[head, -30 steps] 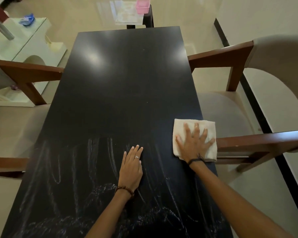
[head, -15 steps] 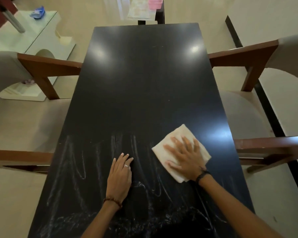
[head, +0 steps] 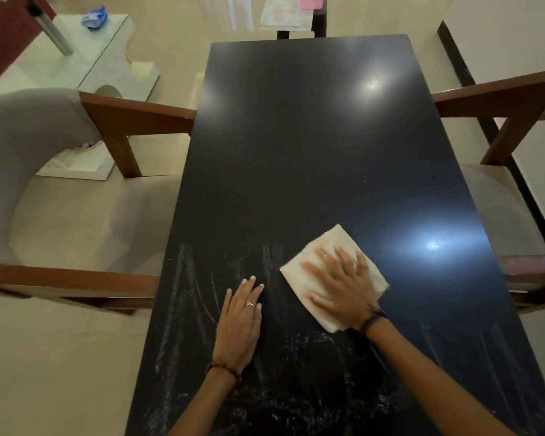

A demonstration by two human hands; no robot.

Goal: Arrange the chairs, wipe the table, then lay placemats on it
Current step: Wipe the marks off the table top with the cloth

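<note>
Hands both flat, fingers straight: right hand [head: 343, 287] pressing white cloth [head: 331, 275], left hand [head: 241, 319] bracing on black desk [head: 296, 136]. I'm risking smeared streaks; far half unwiped.

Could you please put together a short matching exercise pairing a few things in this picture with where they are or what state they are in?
Things:
1. cloth
2. left hand
3. chair
4. table

Descriptions:
A. black, streaked with wet marks at the near end
B. lies flat on the bare tabletop
C. pressed under the right hand
D. stands at the table's left side

Pairs: 1-C, 2-B, 3-D, 4-A
</note>
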